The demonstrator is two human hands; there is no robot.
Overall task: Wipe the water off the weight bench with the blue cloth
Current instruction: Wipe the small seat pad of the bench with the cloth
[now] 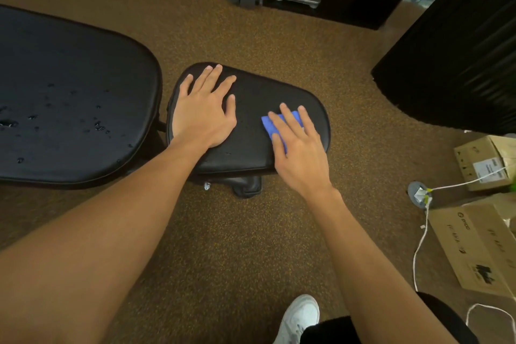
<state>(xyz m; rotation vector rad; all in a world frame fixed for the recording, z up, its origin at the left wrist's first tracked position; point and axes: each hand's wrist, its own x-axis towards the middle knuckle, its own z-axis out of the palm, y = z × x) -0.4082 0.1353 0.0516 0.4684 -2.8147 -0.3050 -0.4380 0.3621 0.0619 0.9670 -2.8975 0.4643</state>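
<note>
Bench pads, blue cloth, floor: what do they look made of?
Likely vinyl or faux leather on the small pad and the larger pad: black, smooth semi-gloss skin, piped edge seams, and water drops beading on the larger one. The blue cloth is soft matte fabric, possibly microfiber, though the weave is too fine to tell. The floor is short-pile carpet, speckled brown.
</note>
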